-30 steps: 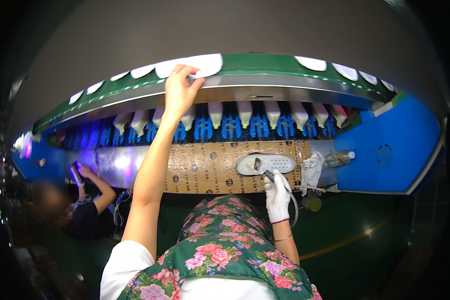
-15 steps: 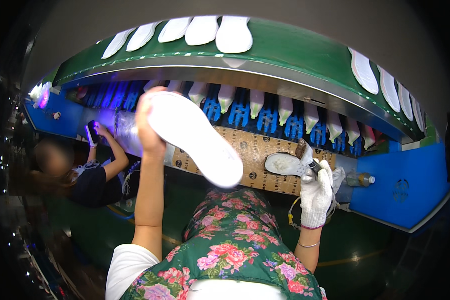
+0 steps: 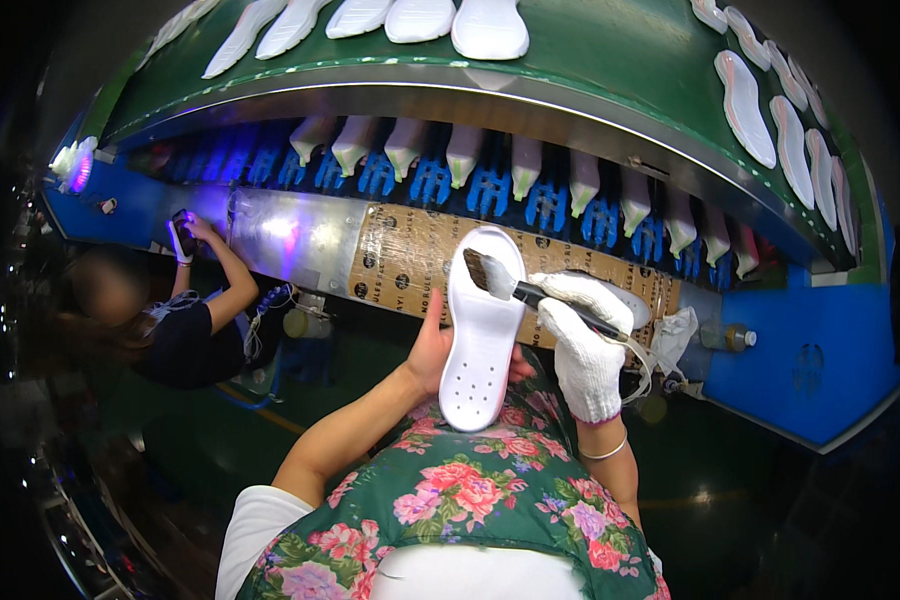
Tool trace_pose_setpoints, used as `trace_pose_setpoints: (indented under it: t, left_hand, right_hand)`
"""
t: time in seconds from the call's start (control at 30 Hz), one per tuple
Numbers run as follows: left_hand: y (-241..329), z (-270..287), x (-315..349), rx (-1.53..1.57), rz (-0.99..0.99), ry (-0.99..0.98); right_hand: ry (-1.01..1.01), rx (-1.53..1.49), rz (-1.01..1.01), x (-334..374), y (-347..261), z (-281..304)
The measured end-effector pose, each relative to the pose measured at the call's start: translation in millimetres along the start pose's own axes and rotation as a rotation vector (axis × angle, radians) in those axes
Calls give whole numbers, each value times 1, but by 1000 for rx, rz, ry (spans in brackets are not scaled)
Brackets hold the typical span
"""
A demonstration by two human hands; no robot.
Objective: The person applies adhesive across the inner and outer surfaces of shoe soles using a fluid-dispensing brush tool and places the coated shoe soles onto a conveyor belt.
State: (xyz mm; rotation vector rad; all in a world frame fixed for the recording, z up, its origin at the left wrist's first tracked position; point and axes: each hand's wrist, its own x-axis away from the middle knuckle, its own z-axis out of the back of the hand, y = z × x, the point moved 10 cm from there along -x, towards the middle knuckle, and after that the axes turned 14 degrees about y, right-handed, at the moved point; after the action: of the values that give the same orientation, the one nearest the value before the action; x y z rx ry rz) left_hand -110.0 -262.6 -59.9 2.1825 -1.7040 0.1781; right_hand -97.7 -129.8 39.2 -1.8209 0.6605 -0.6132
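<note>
My bare left hand (image 3: 432, 350) grips a white shoe sole (image 3: 473, 345) from below, with fingers wrapped round to its far side. The sole stands nearly lengthwise in front of me, with a hollow at its far end and several small holes near its lower end. In my white-gloved right hand (image 3: 588, 345) is a flat brush (image 3: 505, 282) with a dark handle. Its brown bristles touch the sole's hollow at the far end. Behind the right hand, another pale sole (image 3: 630, 303) lies on the cardboard, partly hidden.
Printed brown cardboard (image 3: 400, 255) covers the bench. Past it hangs a row of pale shoe forms (image 3: 465, 155) with blue holders (image 3: 490, 197). White soles (image 3: 490, 28) line the green conveyor (image 3: 590, 75). At right stands a bottle (image 3: 735, 337); a co-worker (image 3: 185, 335) sits left.
My left hand has come down and right with the sole, which now shows its holed face. My right hand has carried the brush left from the sole on the cardboard to this one.
</note>
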Motion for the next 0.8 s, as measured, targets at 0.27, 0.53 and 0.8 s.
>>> trace_pose_setpoints:
  t: [0.27,0.53,0.8]
  left_hand:
    - [40,-29,-15,-53,-226,231]
    - [38,-29,-17,-398,-376,311]
    - [37,-36,-16,-254,-260,-74]
  right_hand:
    - [-107,349,526,1,-56,-36]
    - [-77,727,1102,22,-84,-63]
    - [-179,358,670,7,-64,-50]
